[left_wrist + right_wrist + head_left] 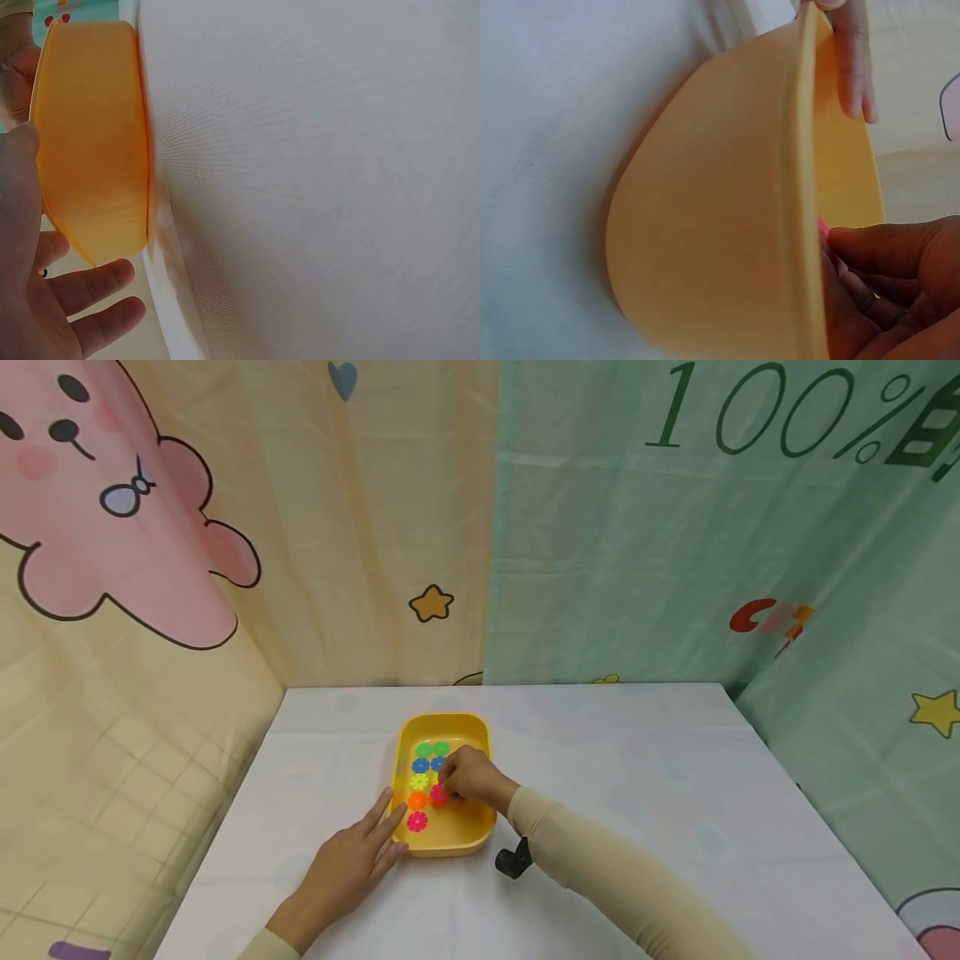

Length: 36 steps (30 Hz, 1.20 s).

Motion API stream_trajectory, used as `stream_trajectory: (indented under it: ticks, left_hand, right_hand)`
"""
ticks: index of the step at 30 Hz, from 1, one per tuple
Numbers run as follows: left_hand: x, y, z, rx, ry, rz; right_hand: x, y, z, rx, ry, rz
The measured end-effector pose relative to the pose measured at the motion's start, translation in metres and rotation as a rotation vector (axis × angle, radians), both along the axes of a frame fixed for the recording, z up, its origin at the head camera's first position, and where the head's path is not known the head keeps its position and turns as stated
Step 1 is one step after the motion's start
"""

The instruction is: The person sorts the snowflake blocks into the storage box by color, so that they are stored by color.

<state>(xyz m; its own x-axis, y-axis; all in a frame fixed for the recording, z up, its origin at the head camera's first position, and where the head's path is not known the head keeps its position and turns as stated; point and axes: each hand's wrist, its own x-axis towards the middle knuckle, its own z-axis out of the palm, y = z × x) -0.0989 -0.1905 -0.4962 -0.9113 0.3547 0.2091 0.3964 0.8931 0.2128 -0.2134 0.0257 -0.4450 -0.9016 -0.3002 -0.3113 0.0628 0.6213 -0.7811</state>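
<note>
A yellow tray (465, 837) stands on the white-covered table and holds small flower-shaped pieces in two columns. Down the left column come a green piece (424, 749), a blue piece (420, 766), a yellow piece (419, 782), an orange piece (417, 801) and a pink piece (417, 822). My right hand (476, 777) reaches over the tray's right side and pinches another pink flower-shaped piece (437, 794). In the right wrist view, only a sliver of this pink piece (823, 227) shows at the thumb tip. My left hand (347, 864) rests on the tray's left rim, fingers extended.
A black object (514, 859) sits beside the right sleeve, near the tray's lower right corner. Printed curtains (390, 527) hang behind the table (637, 760) and along both sides of it.
</note>
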Motion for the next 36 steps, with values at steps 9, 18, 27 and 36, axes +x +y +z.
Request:
stream_trajectory:
  ticks: [9,18,27,36]
  left_hand:
    - [0.000,0.003,0.002,0.009,-0.012,0.000]
    - [0.000,0.004,0.001,0.024,0.036,-0.028]
    - [0.000,0.005,-0.001,0.016,0.026,-0.023]
    - [-0.001,0.005,-0.001,0.010,0.022,-0.028]
  right_hand:
    - [0.008,-0.006,-0.008,0.165,0.082,0.095]
    - [0.013,-0.007,-0.008,0.307,0.121,0.175]
    - [0.013,-0.007,-0.013,0.361,0.183,0.197]
    - [0.014,-0.004,-0.013,0.317,0.187,0.191]
